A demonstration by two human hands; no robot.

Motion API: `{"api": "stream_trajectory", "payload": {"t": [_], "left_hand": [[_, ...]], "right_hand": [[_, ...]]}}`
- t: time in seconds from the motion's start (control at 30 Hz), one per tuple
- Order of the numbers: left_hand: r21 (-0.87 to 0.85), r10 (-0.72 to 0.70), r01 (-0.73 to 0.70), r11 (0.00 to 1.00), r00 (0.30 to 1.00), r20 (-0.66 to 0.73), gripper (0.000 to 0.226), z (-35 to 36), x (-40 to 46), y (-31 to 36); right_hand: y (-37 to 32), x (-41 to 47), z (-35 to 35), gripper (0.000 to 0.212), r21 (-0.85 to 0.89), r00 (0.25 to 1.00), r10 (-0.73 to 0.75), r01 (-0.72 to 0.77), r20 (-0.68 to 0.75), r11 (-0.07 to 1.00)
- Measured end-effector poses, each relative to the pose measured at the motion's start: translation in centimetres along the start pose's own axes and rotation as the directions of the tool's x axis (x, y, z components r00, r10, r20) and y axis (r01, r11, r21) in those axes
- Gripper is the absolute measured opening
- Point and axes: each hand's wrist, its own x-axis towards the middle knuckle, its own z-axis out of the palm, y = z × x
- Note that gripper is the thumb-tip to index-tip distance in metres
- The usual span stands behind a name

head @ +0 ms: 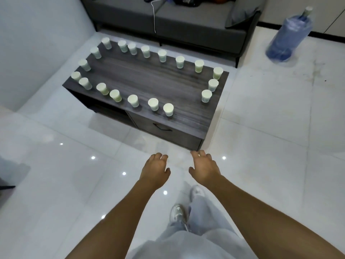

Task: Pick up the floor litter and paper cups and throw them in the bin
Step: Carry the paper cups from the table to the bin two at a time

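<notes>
Several white paper cups stand upright in a ring along the edges of a dark wooden coffee table (149, 81); the nearest cup (168, 109) is at the front edge. My left hand (155, 170) and my right hand (204, 168) reach forward over the tiled floor, a little short of the table's front. Both hands are empty with fingers apart. No bin and no floor litter show in this view.
A grey sofa (186, 19) stands behind the table with a white cable hanging off it. A large blue water bottle (289, 36) wrapped in plastic stands at the back right. A white wall runs along the left. Glossy white tiles surround the table.
</notes>
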Motion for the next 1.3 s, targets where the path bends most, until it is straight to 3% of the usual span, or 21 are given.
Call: {"api": "stream_trajectory", "payload": {"t": [0.47, 0.7, 1.3], "left_hand": [[-0.06, -0.154, 0.154, 0.986, 0.988, 0.01, 0.047, -8.5, 20.6, -3.3], [-0.069, -0.197, 0.204, 0.977, 0.976, 0.094, 0.049, -10.9, 26.8, -7.4], [0.036, -0.004, -0.007, 0.999, 0.955, 0.295, 0.053, -11.3, 44.4, -18.5]], "right_hand": [[-2.1, 21.6, -11.0, 0.054, -0.028, 0.995, -0.067, 0.07, 0.079, 0.997], [-4.8, 29.0, -12.8, 0.053, -0.047, 0.987, -0.04, 0.047, 0.155, 0.998], [-11.1, 43.6, -8.5, 0.065, 0.115, 0.943, 0.251, -0.28, 0.219, 0.953]]}}
